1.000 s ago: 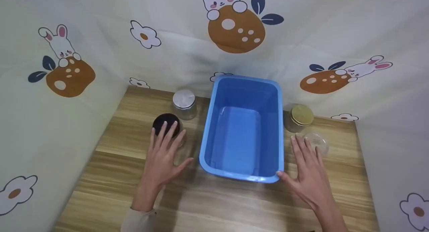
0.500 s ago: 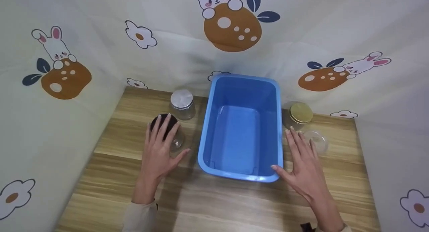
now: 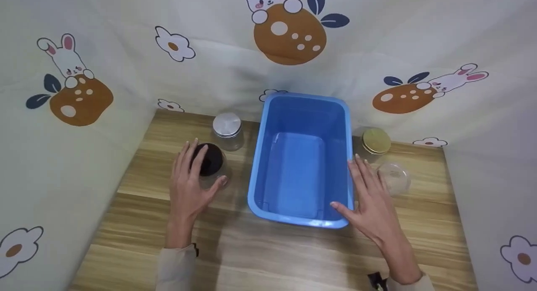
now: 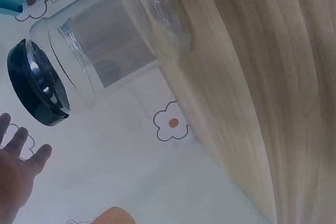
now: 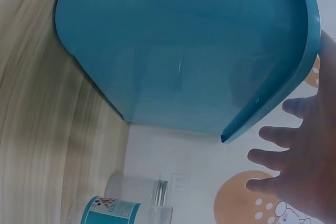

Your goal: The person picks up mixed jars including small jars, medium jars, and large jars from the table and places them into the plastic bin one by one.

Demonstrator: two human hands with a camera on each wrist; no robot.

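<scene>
A clear jar with a black lid (image 3: 212,161) stands upright left of the blue plastic bin (image 3: 250,194). Beside its lid my left hand (image 3: 188,190) is spread, fingertips overlapping the lid's left edge in the head view. The left wrist view shows those fingers (image 4: 17,142) apart from the black lid (image 4: 32,85). My right hand (image 3: 372,211) hovers at the bin's right rim, its fingers straight and its thumb over the rim. From the right wrist, the bin's side wall (image 5: 173,61) fills the upper part, with the fingers (image 5: 270,157) beyond its rim.
Behind the black-lidded jar is a silver-lidded jar (image 3: 228,130). A gold-lidded jar (image 3: 375,142) and a clear jar (image 3: 395,179) stand right of the bin. In the right wrist view one jar bears a teal label (image 5: 110,212). Printed cloth (image 3: 201,81) surrounds the wooden tabletop (image 3: 272,257).
My left hand has shifted left, from over the black lid to its side. The right hand has moved left and away from me, from beside the clear jar to the bin's rim.
</scene>
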